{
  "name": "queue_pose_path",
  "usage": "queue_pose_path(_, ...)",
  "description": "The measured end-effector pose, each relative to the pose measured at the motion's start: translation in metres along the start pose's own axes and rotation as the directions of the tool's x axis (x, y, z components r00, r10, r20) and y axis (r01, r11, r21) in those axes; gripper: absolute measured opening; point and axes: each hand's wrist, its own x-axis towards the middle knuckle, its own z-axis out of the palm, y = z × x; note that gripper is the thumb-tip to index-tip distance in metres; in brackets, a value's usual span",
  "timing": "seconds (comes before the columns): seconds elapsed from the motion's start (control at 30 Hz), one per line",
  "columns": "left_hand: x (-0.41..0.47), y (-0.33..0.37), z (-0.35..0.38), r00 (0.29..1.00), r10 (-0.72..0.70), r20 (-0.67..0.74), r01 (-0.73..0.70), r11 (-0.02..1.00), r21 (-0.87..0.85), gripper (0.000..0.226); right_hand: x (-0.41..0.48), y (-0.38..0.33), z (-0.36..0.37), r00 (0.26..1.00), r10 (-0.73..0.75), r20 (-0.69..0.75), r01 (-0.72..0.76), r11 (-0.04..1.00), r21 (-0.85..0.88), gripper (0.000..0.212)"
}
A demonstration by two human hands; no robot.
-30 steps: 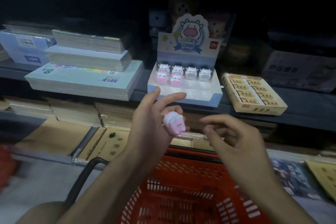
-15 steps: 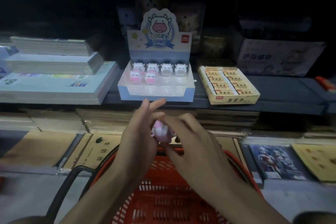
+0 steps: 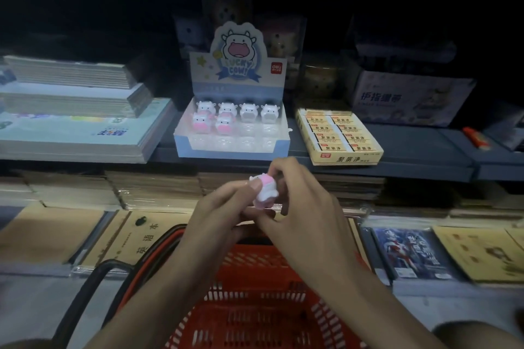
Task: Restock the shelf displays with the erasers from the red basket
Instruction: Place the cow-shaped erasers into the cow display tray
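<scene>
A small pink-and-white cow eraser is pinched between both hands above the red basket. My left hand holds it from the left with thumb on top. My right hand grips it from the right and above. On the shelf behind stands the blue "Lucky Cow" display box, holding several cow erasers in its back rows; its front pockets are bare.
A yellow box of block erasers sits right of the display. Stacks of notebooks lie on the shelf's left. Brown exercise books and a character-cover book lie on the lower shelf. The basket's black handle hangs left.
My right hand came in from the right and closed on the eraser that my left hand held alone. Both hands rose slightly toward the display.
</scene>
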Motion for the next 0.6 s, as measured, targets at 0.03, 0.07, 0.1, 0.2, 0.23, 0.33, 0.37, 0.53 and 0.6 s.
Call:
queue_pose_path(0.03, 0.0, 0.0, -0.001, 1.0, 0.001, -0.014, -0.001, 1.0, -0.01, 0.027, 0.0, -0.001, 0.0, 1.0, -0.013, 0.008, 0.013, 1.0, -0.001, 0.041)
queue_pose_path(0.07, -0.001, 0.001, -0.002, 1.0, -0.001, -0.026, 0.001, 1.0, -0.018, 0.027, 0.0, -0.001, 0.002, 1.0, -0.02, 0.02, 0.02, 1.0, 0.019, 0.04)
queue_pose_path(0.1, -0.001, 0.002, -0.004, 0.999, 0.001, -0.034, -0.002, 1.0, -0.024, 0.027, -0.001, -0.002, 0.003, 0.999, -0.018, 0.03, 0.016, 0.997, 0.073, 0.038)
queue_pose_path(0.2, -0.002, 0.006, -0.01, 0.996, 0.032, -0.089, -0.037, 0.998, -0.054, 0.03, -0.002, -0.002, 0.006, 0.998, 0.032, 0.047, -0.045, 0.95, 0.31, 0.03)
queue_pose_path(0.23, -0.002, 0.006, -0.012, 0.993, 0.038, -0.112, -0.046, 0.996, -0.07, 0.036, -0.002, -0.003, 0.006, 0.997, 0.045, 0.057, -0.063, 0.928, 0.367, 0.03)
queue_pose_path(0.33, -0.002, 0.008, -0.015, 0.992, 0.035, -0.125, -0.048, 0.993, -0.104, 0.046, -0.001, -0.004, 0.007, 0.994, 0.083, 0.071, -0.107, 0.859, 0.501, 0.024)
queue_pose_path(0.37, -0.002, 0.008, -0.015, 0.993, 0.028, -0.118, -0.042, 0.992, -0.116, 0.045, -0.001, -0.005, 0.007, 0.993, 0.097, 0.066, -0.118, 0.839, 0.532, 0.022)
queue_pose_path(0.53, -0.003, 0.009, -0.017, 0.999, -0.006, -0.043, -0.002, 0.984, -0.179, 0.035, 0.002, -0.004, 0.008, 0.979, 0.193, 0.06, -0.186, 0.75, 0.634, 0.027)
queue_pose_path(0.6, -0.002, 0.011, -0.018, 1.0, -0.019, -0.006, 0.018, 0.978, -0.207, 0.036, 0.003, -0.005, 0.009, 0.977, 0.206, 0.06, -0.196, 0.749, 0.633, 0.032)
